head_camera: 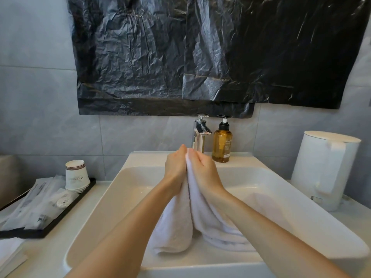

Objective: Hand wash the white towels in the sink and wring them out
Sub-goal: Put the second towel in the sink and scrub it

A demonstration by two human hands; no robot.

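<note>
A white towel point(180, 223) hangs in folds over the white sink point(112, 189), its lower ends lying in the basin. My left hand point(175, 167) and my right hand point(204, 169) are raised side by side above the basin, palms facing each other. They press the towel's top edge between them, and its fabric shows between the fingers near the chrome faucet point(199, 135). The fingers of both hands look nearly straight. No water is seen running from the faucet.
An amber pump bottle point(222, 145) stands right of the faucet. A white lidded bin point(325, 169) sits at the right. On the left, a black tray point(40, 231) holds stacked paper cups point(77, 176) and wrapped packets. Black plastic sheeting point(200, 53) covers the wall.
</note>
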